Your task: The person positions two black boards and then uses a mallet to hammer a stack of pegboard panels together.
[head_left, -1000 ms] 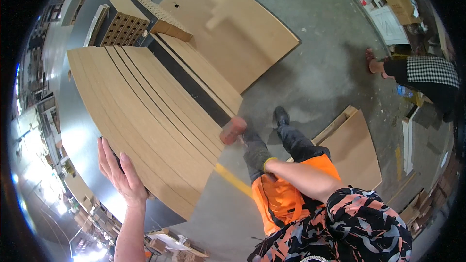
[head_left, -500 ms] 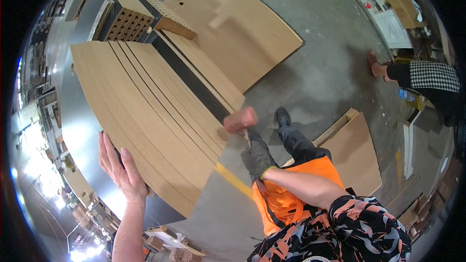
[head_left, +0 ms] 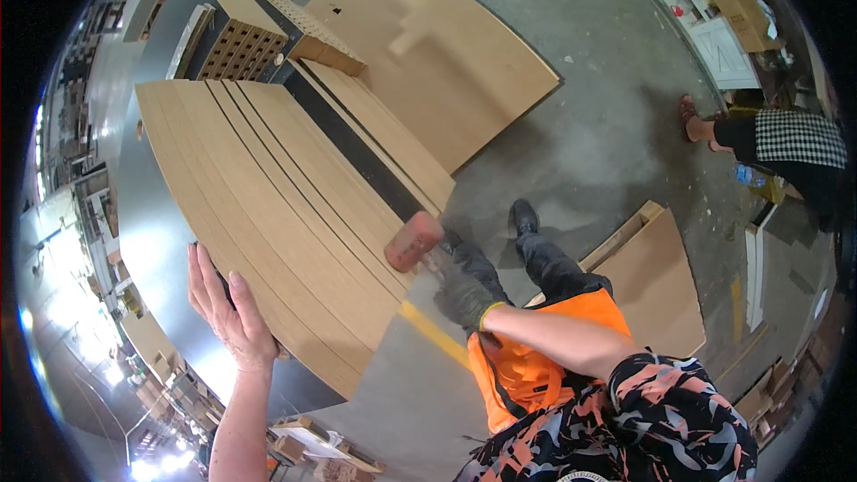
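A grey glove with a yellow cuff covers my right hand (head_left: 470, 299), which is wrapped round the handle of a mallet with a red head (head_left: 413, 242). That head is at the near right edge of several light-brown boards (head_left: 277, 205), packed together with dark lines between them. Whether it touches them I cannot tell. My bare left hand (head_left: 234, 321) rests along the boards' left edge, fingers stretched out and thumb apart. A small dark thing or gap between thumb and fingers is too hidden to name. Beside it runs a shiny dark side face (head_left: 152, 241).
A large brown sheet (head_left: 446, 62) lies on the grey floor beyond the boards. Stacked panels with rows of square holes (head_left: 239, 52) stand at the far left. A brown board (head_left: 652, 277) lies right of my legs. Another person's legs (head_left: 714, 131) are at the right.
The mallet has moved left and slightly down, its head tilting over the boards' near right edge. My left hand keeps its place on the left edge.
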Demonstrator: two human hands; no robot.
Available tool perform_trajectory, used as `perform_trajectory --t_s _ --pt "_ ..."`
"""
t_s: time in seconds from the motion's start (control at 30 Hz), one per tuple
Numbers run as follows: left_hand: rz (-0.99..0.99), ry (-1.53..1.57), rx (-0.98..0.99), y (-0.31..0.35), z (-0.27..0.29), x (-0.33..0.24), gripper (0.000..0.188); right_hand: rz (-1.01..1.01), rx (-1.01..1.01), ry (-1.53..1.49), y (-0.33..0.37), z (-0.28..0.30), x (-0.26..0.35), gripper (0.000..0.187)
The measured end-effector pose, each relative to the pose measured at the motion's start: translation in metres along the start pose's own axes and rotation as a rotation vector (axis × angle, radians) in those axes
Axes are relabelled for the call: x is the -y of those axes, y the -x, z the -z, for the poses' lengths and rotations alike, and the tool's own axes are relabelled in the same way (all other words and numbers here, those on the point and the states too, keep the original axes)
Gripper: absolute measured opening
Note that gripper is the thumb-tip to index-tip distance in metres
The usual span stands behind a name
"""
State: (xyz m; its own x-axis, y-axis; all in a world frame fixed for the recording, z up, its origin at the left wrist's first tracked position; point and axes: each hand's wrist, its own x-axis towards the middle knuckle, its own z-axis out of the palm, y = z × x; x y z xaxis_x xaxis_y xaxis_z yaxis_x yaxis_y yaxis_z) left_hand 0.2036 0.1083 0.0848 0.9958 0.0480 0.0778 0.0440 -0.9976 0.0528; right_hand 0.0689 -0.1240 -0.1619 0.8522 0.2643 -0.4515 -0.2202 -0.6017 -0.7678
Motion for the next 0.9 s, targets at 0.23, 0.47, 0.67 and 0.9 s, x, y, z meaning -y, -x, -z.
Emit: perform_trajectory --t_s 0.23,0.47,0.67,0.9 --pt "0.027 -0.026 0.015 0.004 0.007 0.003 0.057 -0.269 -0.04 -0.42 0.012 0.042 0.046 0.032" --pt "0.01 -0.005 0.004 0.004 0.003 0.003 0.056 -0.049 -0.129 -0.101 0.011 0.037 0.038 0.033" --pt "0.018 0.005 0.01 0.003 0.004 0.001 0.055 0.004 0.048 -0.064 0.01 0.045 0.037 0.035" --pt "0.002 -0.016 0.001 0.002 0.004 0.001 0.055 -0.026 -0.158 -0.097 -0.005 0.043 0.067 0.037"
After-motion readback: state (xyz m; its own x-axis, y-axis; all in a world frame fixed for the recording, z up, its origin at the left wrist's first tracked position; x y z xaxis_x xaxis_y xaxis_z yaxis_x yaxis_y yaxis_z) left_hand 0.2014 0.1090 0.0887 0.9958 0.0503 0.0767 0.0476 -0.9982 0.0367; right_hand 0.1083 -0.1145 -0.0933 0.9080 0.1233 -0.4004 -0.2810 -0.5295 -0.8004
